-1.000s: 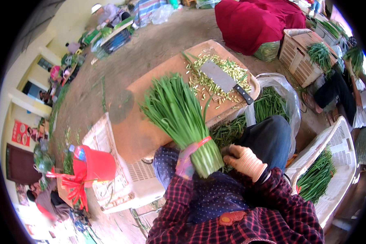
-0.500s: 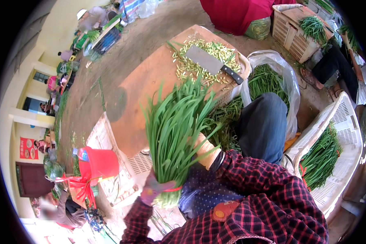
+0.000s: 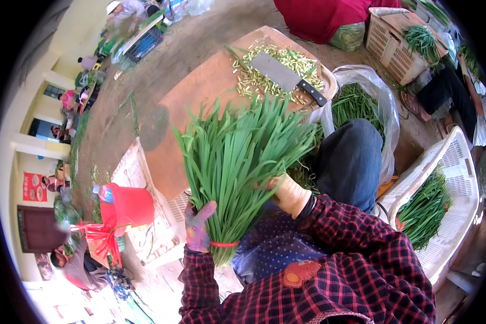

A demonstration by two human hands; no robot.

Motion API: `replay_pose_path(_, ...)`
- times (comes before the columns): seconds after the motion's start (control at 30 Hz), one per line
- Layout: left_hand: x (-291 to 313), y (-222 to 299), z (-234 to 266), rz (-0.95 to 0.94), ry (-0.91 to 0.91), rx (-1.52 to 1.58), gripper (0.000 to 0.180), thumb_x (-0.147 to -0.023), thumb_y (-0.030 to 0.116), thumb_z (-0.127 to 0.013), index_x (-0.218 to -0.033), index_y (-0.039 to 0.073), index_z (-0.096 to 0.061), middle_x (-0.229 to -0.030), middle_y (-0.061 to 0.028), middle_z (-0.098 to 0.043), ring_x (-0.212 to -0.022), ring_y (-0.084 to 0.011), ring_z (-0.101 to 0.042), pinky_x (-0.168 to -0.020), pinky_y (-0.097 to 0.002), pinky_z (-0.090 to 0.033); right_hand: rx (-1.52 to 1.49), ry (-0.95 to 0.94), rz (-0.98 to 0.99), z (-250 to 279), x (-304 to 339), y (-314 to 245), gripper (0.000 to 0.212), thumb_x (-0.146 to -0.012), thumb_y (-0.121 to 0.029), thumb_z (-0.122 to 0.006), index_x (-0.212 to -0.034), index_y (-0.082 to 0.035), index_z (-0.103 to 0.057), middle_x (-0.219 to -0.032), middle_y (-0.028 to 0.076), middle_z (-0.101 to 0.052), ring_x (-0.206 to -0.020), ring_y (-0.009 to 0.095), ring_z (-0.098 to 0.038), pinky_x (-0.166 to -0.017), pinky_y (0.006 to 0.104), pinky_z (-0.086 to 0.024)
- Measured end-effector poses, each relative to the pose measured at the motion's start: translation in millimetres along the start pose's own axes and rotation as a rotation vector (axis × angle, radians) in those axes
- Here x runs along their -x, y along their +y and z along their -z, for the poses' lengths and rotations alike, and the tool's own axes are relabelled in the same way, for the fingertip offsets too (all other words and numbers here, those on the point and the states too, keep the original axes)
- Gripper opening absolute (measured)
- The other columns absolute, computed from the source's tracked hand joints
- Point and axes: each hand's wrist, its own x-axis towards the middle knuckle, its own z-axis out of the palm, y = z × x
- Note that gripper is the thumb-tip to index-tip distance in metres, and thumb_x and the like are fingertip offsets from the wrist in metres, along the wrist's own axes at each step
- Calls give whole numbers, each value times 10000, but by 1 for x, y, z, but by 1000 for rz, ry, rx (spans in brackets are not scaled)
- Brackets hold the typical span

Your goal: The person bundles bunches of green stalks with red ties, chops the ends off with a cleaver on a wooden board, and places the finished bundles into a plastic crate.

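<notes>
A thick bunch of green garlic chives point(image 3: 237, 167) stands upright before me, its leaves fanned out at the top. A red band point(image 3: 224, 244) circles the stems near their pale base. My left hand point(image 3: 198, 227), in a purplish glove, grips the bunch's left side above the band; its thumb shows and its other fingers are partly hidden. On the right side, my right hand point(image 3: 287, 194) in a cream glove holds the leaves, with its fingertips hidden among them. Beyond, a cleaver point(image 3: 278, 71) lies on a wooden board point(image 3: 200, 86) among chopped pale stem pieces point(image 3: 248, 81).
A clear plastic bag point(image 3: 390, 121) of greens stands beyond my right knee point(image 3: 348, 162). At right, a white crate point(image 3: 464, 178) contains banded chives point(image 3: 426, 210). A red bucket point(image 3: 132, 208) is at left. Other people work at the far left and right.
My left hand has shifted up from the banded base to the bunch's left side. The leaves have spread wider, to the right especially, and my right hand has moved slightly right.
</notes>
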Motion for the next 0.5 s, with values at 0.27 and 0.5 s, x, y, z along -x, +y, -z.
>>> replay_pose_path(0.27, 0, 3, 8, 29, 22, 144, 471, -880, 119, -637, -1313, 13, -488, -1195, -129, -616, -1030, -266, -642, -892, -401, -543, -216, -120, -241, 14, 11, -5, 535, -654, 124, -565, -1133, -88, -674, -1182, 168, -644, -1172, 347, -572, -982, 375, -454)
replay_pose_path(0.5, 7, 8, -7, 9, 19, 207, 494, -817, 47, -731, -1269, 42, -533, -1135, -89, -642, -991, -218, -644, -878, -358, -540, -766, -64, -469, -1, 19, 3, 471, -787, -18, -656, -1243, -39, -540, -1229, 93, -595, -1125, 252, -573, -961, 377, -454)
